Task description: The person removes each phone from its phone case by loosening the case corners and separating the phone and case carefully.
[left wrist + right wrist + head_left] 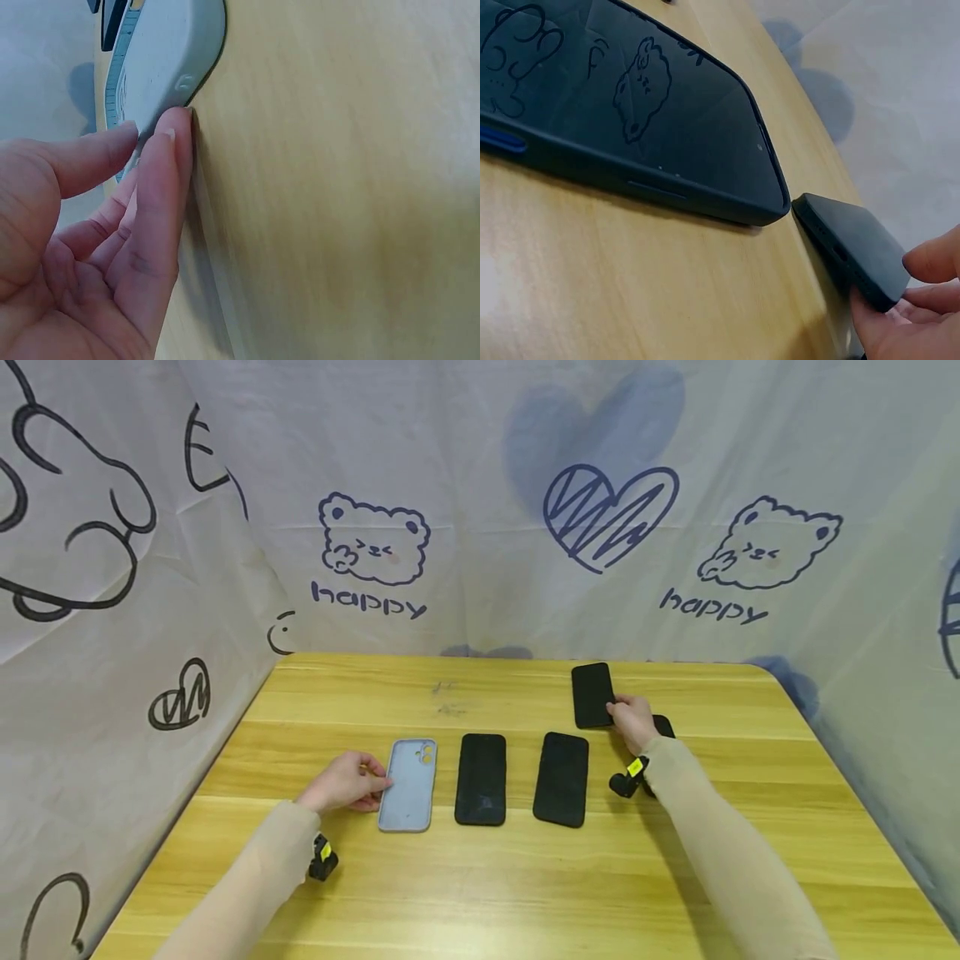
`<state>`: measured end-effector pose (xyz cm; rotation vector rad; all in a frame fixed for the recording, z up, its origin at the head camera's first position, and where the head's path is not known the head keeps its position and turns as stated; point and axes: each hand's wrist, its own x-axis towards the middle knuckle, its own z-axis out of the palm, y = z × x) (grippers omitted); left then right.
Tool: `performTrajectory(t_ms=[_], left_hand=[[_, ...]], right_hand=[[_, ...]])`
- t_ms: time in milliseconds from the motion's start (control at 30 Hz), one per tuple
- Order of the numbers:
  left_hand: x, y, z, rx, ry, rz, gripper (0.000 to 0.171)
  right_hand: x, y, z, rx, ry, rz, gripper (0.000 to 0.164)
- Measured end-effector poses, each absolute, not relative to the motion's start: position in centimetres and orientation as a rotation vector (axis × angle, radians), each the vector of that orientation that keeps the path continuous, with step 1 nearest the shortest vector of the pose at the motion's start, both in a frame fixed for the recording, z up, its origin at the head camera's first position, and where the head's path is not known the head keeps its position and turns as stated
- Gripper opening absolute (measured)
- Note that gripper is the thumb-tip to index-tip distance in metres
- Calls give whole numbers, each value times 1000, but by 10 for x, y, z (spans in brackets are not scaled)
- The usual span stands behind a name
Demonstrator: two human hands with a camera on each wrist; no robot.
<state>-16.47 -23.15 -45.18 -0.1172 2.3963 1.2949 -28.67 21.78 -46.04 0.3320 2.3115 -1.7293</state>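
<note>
My left hand [348,783] pinches the left long edge of a pale blue phone case [406,797], which lies on the table with its camera cutouts at the top right. In the left wrist view, thumb and fingertips meet at the rim of the case [169,60]. At the back right, my right hand [633,722] grips a black phone [592,695] by its lower right corner. The right wrist view shows the thumb above this phone [866,244] and fingers beneath, the near end tilted up off the table.
Two black phones [482,781] lie side by side right of the case, the farther one [561,781] slightly turned. Another black object [663,725] is partly hidden behind the right wrist. A patterned white cloth [480,577] hangs behind the wooden table [450,893].
</note>
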Motion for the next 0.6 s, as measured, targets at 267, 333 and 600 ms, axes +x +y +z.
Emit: performTrajectory(t_ms=[267, 333, 600], left_hand=[[-163, -229, -448, -128, 2377, 1320, 19], [-162, -228, -447, -139, 2377, 1321, 19], [-164, -227, -450, -163, 2370, 1330, 21]], right_hand=[[-283, 215, -456, 278, 2434, -1618, 57], [-282, 215, -456, 274, 2448, -1608, 58], [-280, 214, -455, 283, 2429, -1618, 62]])
